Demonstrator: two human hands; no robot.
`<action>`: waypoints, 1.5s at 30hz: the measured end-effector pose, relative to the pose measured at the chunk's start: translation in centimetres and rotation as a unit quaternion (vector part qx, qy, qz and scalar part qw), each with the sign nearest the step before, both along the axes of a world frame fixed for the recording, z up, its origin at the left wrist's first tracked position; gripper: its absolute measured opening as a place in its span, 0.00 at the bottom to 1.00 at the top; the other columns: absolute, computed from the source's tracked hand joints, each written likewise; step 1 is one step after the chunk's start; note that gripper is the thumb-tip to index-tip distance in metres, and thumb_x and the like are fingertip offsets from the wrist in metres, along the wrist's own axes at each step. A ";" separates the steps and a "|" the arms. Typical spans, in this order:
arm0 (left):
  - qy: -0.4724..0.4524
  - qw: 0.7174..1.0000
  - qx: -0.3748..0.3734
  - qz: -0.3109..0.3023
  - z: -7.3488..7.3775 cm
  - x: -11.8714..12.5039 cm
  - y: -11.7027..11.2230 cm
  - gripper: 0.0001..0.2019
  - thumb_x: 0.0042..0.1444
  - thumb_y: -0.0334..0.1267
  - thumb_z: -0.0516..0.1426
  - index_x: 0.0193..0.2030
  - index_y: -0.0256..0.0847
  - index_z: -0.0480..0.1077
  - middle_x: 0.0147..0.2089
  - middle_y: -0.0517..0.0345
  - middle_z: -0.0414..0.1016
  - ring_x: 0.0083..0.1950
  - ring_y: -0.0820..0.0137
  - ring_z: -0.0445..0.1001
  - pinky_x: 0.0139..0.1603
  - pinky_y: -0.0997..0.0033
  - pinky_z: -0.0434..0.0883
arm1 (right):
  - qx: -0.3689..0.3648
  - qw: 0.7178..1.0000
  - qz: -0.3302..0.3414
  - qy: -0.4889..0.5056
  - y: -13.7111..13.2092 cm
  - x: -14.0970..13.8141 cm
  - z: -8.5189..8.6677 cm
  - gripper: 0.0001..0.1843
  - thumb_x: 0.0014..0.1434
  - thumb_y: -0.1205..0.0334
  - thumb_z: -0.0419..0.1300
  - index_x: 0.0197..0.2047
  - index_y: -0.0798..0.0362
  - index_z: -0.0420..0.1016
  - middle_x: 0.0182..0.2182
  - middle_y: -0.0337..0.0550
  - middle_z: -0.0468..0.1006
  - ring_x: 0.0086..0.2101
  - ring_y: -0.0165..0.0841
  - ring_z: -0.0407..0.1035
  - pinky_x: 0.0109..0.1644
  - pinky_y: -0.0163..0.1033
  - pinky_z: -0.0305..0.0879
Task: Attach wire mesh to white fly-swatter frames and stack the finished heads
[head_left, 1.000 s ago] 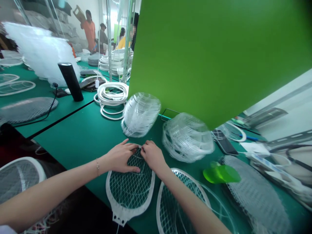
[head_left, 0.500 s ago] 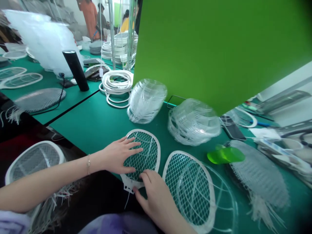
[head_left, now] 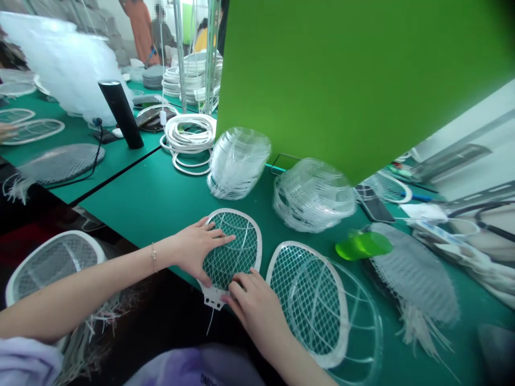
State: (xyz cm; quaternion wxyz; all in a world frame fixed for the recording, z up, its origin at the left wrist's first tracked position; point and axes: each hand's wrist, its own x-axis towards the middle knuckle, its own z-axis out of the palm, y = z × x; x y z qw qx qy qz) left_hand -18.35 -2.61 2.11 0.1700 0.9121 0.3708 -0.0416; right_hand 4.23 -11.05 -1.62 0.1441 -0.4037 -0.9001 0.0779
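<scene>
On the green table (head_left: 124,198), right in front of me, a racket head (head_left: 242,257) lies flat, with its neck tab (head_left: 213,300) jutting past the near edge. A second ago both my hands were up at its far rim; now that rim is bare of fingers, and my right hand (head_left: 257,305) has come down beside the neck. To my mind, the handling has passed to the near end, with my left hand (head_left: 195,246) likely there to steady things. That left hand is spread wide, palm down over the left side, fingers reaching across the mesh. My right hand is curled, thumb by the neck and fingers bent over the lower mesh; whether it pinches the rim, I can't tell.

The racket head has a smooth white rim around a criss-cross mesh, with thin curved ribs and the table's green showing through. Small dark holes mark the neck tab, and a thin wire (head_left: 210,321) hangs below it. Just to the right, apart from it, lies another racket head (head_left: 309,300), overlapping a clear plastic frame (head_left: 378,332).
</scene>
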 end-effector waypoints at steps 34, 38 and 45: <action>0.148 0.983 -0.096 0.049 2.2 2.9 0.3 0.68 0.37 0.58 0.70 0.77 0.47 0.31 0.77 0.38 0.44 0.75 0.35 0.42 0.63 0.18 0.34 | -0.132 0.988 -0.054 0.049 1.2 -0.3 1.1 0.10 0.52 0.63 0.73 0.25 0.51 0.77 0.32 0.38 0.78 0.35 0.35 0.71 0.39 0.40 0.64; 0.158 0.981 -0.103 0.054 2.2 3.2 0.3 0.68 0.38 0.55 0.70 0.77 0.48 0.30 0.77 0.39 0.44 0.75 0.35 0.42 0.63 0.17 0.35 | -0.190 0.979 -0.074 0.016 1.5 -0.6 2.0 0.09 0.54 0.61 0.73 0.27 0.51 0.79 0.33 0.39 0.79 0.38 0.36 0.71 0.42 0.41 0.63; 0.186 0.974 -0.109 0.073 2.4 4.1 0.1 0.68 0.37 0.52 0.70 0.77 0.43 0.29 0.78 0.35 0.40 0.75 0.35 0.41 0.59 0.12 0.35 | -0.264 0.958 -0.083 -0.071 3.9 -1.8 3.7 0.14 0.54 0.52 0.72 0.27 0.52 0.77 0.35 0.41 0.78 0.44 0.39 0.70 0.49 0.45 0.59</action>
